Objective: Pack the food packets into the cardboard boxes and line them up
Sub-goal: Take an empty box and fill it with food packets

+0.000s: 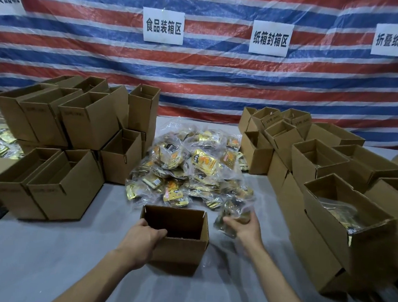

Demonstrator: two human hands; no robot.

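The step in hand is the filling of one carton: an open cardboard box [181,251] stands on the grey table [44,262] just in front of the person, and its inside looks empty and dark. The left hand [143,237] grips the box's near left corner, fingers curled over the rim, steadying it. The right hand [246,228], just to the right of the box, holds a clear bag of food packets [226,220], fingers curled round it; the bag is motion-blurred, so its print cannot be read. Behind the box lies the heap of bagged packets [192,164], gold and yellow under the plastic. As I judge it, the next move calls for carrying the bag leftward over the rim and lowering it in while the left hand keeps the box from sliding. Empty boxes [77,128] are stacked at the left; a filled box [324,230] at the right shows packets inside. White signs on the striped tarpaulin [210,76] read 食品装箱区 [163,25], 纸箱封箱区 [271,38] and 折叠纸箱区 [397,41]. Small print on the cartons is too fine to read.
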